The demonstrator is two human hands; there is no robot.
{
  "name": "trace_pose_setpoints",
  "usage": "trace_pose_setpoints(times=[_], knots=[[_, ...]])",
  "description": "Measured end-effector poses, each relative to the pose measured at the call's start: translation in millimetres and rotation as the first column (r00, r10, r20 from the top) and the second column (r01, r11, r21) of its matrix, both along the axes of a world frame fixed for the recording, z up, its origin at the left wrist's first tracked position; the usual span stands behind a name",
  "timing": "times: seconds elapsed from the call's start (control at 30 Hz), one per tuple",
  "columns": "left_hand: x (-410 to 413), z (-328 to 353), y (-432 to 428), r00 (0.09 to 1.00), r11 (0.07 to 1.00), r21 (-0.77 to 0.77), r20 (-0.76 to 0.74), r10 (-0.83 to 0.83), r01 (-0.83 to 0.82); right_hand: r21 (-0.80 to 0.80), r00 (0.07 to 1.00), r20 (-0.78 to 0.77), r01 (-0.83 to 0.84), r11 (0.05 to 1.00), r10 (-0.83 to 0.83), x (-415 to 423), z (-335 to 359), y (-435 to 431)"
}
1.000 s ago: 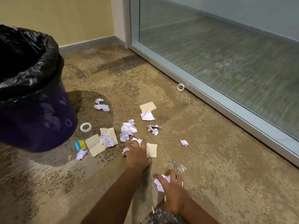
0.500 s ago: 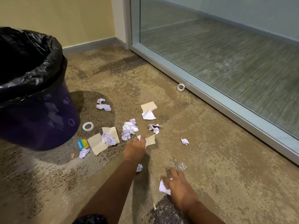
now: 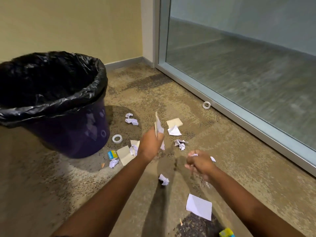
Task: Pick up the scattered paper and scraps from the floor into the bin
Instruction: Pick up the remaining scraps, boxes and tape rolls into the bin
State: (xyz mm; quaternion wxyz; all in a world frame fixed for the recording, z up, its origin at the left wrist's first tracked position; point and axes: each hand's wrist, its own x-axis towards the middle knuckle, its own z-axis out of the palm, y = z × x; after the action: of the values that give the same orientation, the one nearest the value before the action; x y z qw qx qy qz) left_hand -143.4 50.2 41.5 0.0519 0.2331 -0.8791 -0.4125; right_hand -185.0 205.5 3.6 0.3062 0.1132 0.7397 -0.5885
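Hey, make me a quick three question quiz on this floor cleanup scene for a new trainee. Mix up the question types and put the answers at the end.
1. True or false: the left hand holds flat papers lifted off the carpet.
2. Multiple choice: the flat white sheet lies A) under the left hand, B) on the carpet, apart from both hands, C) on top of a tape roll.
3. Short answer: what does the right hand grip?

Key: 1 true. 2 B. 3 a white scrap of paper, showing at the top of the curled fingers.
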Motion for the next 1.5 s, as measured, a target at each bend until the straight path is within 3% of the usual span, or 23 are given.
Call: trace_pose_setpoints(times=[0.17,0.3,0.37,0.43,0.53,0.63,0.7,0.77,0.83,0.93,1.03,1.07,1.13,1.17,1.23,1.27,1.33,1.43,1.5], knots=[[9.5,90.3,-40.0,0.958,0.978,-0.176,-0.281,0.063,-0.116,-0.411,1.000,-0.023,-0.006,0.912,-0.004,-10.9,101.1,-87.6],[28.5,153.3,-90.1,0.849,0.921,-0.257,-0.513,0.128,-0.294,-0.613,0.987,-0.109,-0.157,0.774,0.114,-2.8,180.2,-165.7],[37.5,172.1,-118.7,0.814,0.893,-0.255,-0.552,0.181,-0.371,-0.672,0.987,-0.116,-0.160,0.723,0.111,4.7,210.8,-205.9],[38.6,175.4,-156.7,0.848,0.889,-0.217,-0.455,0.273,-0.403,-0.690,0.986,-0.100,-0.164,0.705,0.132,15.9,232.5,-240.9],[38.1,158.5,-209.9,0.897,0.887,-0.130,-0.092,0.433,-0.442,-0.557,0.956,-0.123,-0.288,0.779,0.266,35.4,247.9,-276.8],[47.7,143.3,-223.5,0.805,0.830,-0.147,0.202,0.558,-0.538,-0.413,0.898,-0.116,-0.432,0.802,0.424,47.9,247.8,-294.8],[52.0,146.0,-209.1,0.780,0.817,-0.211,0.248,0.575,-0.536,-0.418,0.884,-0.118,-0.457,0.785,0.452,48.7,243.1,-295.0],[55.3,150.9,-189.0,0.795,0.800,-0.189,0.122,0.595,-0.569,-0.463,0.885,-0.129,-0.452,0.763,0.447,41.4,232.7,-286.7],[56.1,149.3,-168.2,0.836,0.808,-0.220,-0.095,0.540,-0.547,-0.513,0.908,-0.126,-0.404,0.758,0.398,30.6,218.1,-268.3],[55.3,136.6,-128.7,0.900,0.818,-0.409,-0.334,0.280,-0.406,-0.536,0.941,-0.151,-0.336,0.774,0.303,13.2,187.4,-222.7],[46.6,104.8,-85.6,0.954,0.787,-0.594,-0.299,-0.025,-0.165,-0.393,0.944,-0.238,-0.307,0.867,0.227,2.3,141.0,-166.0],[42.2,89.1,-72.7,0.958,0.762,-0.642,-0.263,-0.114,-0.086,-0.280,0.933,-0.281,-0.304,0.911,0.225,-0.2,121.3,-146.2],[32.4,54.6,-44.4,0.944,0.680,-0.731,-0.183,-0.276,0.057,0.114,0.839,-0.410,-0.343,0.932,0.358,-6.2,78.9,-103.9],[27.6,32.3,-31.5,0.939,0.678,-0.723,-0.129,-0.320,0.132,0.337,0.762,-0.423,-0.370,0.866,0.490,-7.7,58.6,-82.3],[25.1,-4.1,-4.3,0.930,0.716,-0.623,0.050,-0.364,0.314,0.650,0.625,-0.253,-0.455,0.608,0.738,-1.7,25.9,-37.7],[26.6,-19.2,8.6,0.921,0.767,-0.519,0.123,-0.369,0.377,0.731,0.581,-0.113,-0.501,0.464,0.806,3.0,11.7,-15.2],[29.8,-52.3,29.4,0.874,0.824,-0.322,0.312,-0.373,0.467,0.754,0.537,0.141,-0.603,0.261,0.832,18.6,-4.9,25.4],[36.7,-85.9,46.9,0.658,0.735,-0.196,0.629,-0.414,0.649,0.696,0.585,0.288,-0.671,0.254,0.758,42.7,-27.0,71.3],[39.0,-91.4,50.8,0.630,0.706,-0.220,0.672,-0.390,0.673,0.706,0.683,0.325,-0.635,0.313,0.654,61.6,-42.7,89.3]])
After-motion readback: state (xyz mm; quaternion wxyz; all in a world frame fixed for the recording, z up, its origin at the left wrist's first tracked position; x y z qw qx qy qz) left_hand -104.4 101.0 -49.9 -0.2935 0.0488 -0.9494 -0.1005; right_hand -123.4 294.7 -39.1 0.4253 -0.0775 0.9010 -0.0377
